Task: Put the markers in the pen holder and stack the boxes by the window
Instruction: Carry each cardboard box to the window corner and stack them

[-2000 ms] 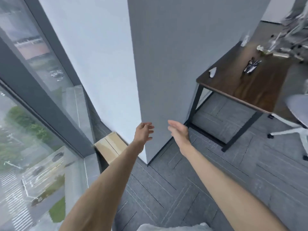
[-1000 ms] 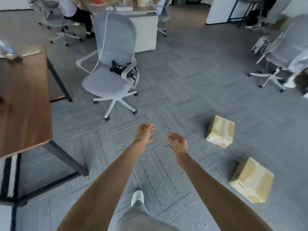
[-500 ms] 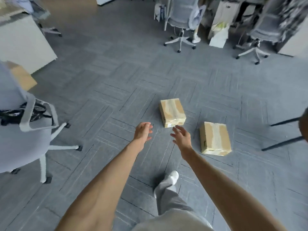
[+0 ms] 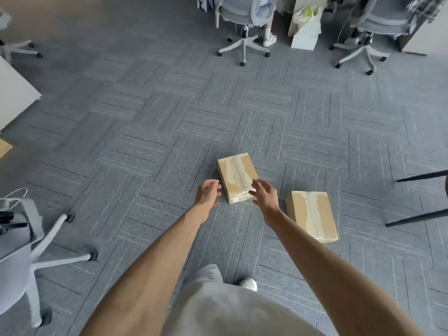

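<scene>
Two taped cardboard boxes lie flat on the grey carpet. The nearer-to-centre box (image 4: 236, 175) sits just beyond my hands; the second box (image 4: 312, 214) lies to its right and closer to me. My left hand (image 4: 207, 192) hovers open just left of the first box's near end. My right hand (image 4: 265, 194) reaches over that box's near right corner with fingers spread, holding nothing. No markers, pen holder or window are in view.
A grey office chair (image 4: 21, 251) stands at my lower left, its wheeled base reaching toward my path. Two more chairs (image 4: 244, 18) (image 4: 371, 27) and a white bag (image 4: 305, 27) stand at the far end. Dark table legs (image 4: 421, 197) jut in at the right.
I have turned away from the window and the desk to face the open floor. The two boxes came into view and are now closer, with both hands stretched toward the first one.
</scene>
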`<state>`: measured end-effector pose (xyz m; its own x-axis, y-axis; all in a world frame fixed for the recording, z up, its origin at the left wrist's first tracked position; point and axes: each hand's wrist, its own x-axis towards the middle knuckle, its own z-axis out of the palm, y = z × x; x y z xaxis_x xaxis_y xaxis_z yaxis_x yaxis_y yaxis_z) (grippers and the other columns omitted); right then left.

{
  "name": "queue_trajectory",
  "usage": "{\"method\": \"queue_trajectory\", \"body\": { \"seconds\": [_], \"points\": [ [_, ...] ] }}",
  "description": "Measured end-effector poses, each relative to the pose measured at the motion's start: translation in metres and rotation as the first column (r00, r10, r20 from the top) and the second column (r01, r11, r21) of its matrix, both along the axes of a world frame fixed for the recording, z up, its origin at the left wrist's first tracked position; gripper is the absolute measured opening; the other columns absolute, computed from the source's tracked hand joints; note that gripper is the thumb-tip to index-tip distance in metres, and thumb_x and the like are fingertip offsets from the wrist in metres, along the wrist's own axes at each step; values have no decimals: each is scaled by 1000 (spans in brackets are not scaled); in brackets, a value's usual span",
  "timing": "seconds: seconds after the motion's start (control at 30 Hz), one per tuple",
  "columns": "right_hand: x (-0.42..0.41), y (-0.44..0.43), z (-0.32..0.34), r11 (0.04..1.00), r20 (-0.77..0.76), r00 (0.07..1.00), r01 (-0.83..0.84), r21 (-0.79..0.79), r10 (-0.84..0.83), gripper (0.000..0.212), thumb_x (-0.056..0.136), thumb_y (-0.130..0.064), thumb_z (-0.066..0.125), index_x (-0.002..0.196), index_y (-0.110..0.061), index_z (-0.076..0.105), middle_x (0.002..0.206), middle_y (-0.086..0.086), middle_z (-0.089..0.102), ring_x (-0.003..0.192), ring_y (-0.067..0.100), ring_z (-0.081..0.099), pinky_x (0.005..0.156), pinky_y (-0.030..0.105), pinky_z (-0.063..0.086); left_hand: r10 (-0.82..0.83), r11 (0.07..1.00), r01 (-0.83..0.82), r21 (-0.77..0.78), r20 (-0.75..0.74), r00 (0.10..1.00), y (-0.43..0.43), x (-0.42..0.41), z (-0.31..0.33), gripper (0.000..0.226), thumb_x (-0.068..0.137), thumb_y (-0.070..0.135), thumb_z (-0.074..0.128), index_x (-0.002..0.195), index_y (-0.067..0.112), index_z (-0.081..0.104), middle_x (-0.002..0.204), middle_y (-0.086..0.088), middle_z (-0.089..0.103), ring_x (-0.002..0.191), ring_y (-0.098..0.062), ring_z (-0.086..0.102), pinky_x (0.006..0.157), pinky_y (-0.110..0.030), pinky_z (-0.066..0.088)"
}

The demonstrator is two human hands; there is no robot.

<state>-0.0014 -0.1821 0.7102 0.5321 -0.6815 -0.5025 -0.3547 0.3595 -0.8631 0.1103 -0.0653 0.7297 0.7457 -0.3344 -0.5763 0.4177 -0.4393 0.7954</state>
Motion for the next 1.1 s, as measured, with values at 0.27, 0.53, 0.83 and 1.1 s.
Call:
{"method": "queue_trajectory", "body": {
  "seconds": [0.27,0.53,0.83,1.1],
  "points": [
    [78,-103,-34,999,-136,990,20,-44,-26,29,98,-29,54,121,-13,63,107,3,67,95,23,67,90,42,50,-29,999,32,21,-127,992,-112,93,-54,18,98,17,44,111,14,56,100,-3,61,88,-20,57,66,-27,45],
    [159,-204,-112,1000,-283,959,12,7,-10,46,96,-39,57,133,-14,55,128,12,64,107,26,66,99,53,49,-49,988,81,128,-236,971,-200,200,-134,24,99,19,41,116,11,56,106,-5,63,70,-15,58,62,-25,43],
    [239,-305,-257,962,-395,877,-248,113,273,75,92,-58,51,154,-23,27,154,8,38,138,27,41,111,39,29,-27,965,92,247,-253,967,-252,275,-286,46,102,30,37,147,21,36,153,-6,35,137,-25,38,109,-48,36],
    [272,-361,-454,907,-433,803,-412,91,408,77,88,-61,52,154,-32,23,160,6,25,144,29,31,113,42,27,-3,959,74,273,-252,968,-293,301,-486,73,89,50,54,152,29,23,157,-1,30,139,-20,36,111,-49,33]
  ]
}}
